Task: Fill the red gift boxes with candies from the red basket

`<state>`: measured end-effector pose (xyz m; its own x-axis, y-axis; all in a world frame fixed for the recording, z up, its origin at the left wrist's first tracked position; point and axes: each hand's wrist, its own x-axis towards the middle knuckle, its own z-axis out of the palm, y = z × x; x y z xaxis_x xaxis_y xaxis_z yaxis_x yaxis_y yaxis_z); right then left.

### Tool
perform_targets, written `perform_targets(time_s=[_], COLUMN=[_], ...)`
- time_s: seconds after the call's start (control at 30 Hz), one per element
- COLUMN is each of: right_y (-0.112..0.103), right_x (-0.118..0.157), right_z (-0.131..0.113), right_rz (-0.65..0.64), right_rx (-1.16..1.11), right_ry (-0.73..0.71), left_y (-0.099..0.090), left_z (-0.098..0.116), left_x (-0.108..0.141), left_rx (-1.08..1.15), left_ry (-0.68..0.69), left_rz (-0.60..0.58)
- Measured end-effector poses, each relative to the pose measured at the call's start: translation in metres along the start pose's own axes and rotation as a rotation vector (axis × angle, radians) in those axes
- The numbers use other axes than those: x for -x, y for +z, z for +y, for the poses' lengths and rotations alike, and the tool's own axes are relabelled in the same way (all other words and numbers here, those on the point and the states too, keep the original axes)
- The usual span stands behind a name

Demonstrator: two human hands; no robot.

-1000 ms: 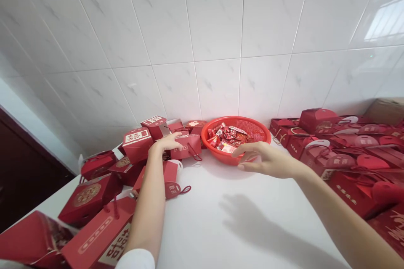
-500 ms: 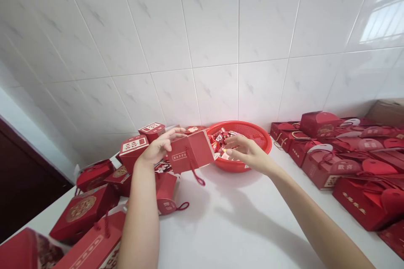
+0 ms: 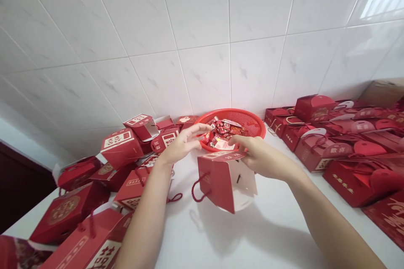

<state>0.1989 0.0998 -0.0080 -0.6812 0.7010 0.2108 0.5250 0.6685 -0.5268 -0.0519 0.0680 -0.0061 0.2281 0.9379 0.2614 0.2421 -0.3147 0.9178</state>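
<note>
My right hand (image 3: 263, 155) grips a red paper gift box (image 3: 217, 183) by its upper edge, thumb and fingers closed on a flap. The box hangs tilted above the white table, its pale inside and a dark slot showing, with a red cord handle on its left side. My left hand (image 3: 184, 143) is off the box, fingers stretched out and apart, near the left rim of a red plastic basket (image 3: 255, 124). Wrapped sweets (image 3: 222, 128) in red and pink packets lie in that basket, partly behind my right hand.
Several red boxes (image 3: 118, 145) crowd the table (image 3: 186, 235) on the left, some open. Rows of closed red boxes (image 3: 356, 187) fill the right side, with a brown carton (image 3: 381, 91) behind them. A tiled wall (image 3: 205, 80) stands directly behind the basket.
The box has passed from my left hand to my right and turned, its opening now showing. My left hand has let go. The view has shifted slightly.
</note>
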Motion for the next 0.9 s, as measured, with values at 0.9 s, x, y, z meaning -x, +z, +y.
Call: perform_targets(time_s=[0.9], right_y=[-0.020], right_x=[-0.026], right_z=[0.050], right_rz=[-0.280], right_rx=[-0.283], right_ry=[-0.052], left_y=[0.004], left_z=[0.009], left_x=[0.005], left_rx=[-0.482], left_ry=[-0.111], left_rz=[-0.343])
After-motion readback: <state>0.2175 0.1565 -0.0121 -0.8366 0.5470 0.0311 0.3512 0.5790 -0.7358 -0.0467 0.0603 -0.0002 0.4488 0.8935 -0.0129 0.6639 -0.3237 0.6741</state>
